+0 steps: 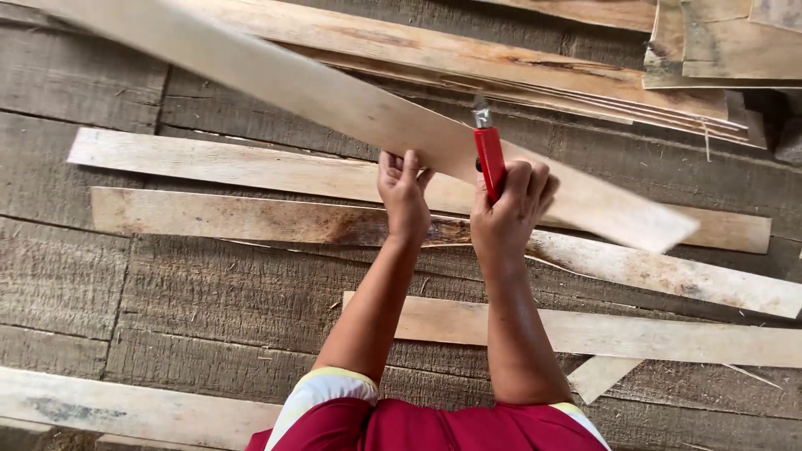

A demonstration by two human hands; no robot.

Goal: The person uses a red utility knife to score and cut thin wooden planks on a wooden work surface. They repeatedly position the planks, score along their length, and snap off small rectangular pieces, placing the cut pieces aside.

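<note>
Item: thin wood strip (334,96), lifted above the other strips on the tabletop (75,276).
Axis: long, upper left down to lower right.
Your left hand (403,194): grip clamped on the strip's near edge.
Your right hand (510,209): grip clenched on a red knife (489,159), blade at the strip.
Step, as judged: trimming; the next stroke needs the strip steadied.

Single head-worn camera looking steeply down, close over both forearms, facing forward across the grey plank floor (75,284); far edge showing stacked veneer sheets (718,50).
</note>
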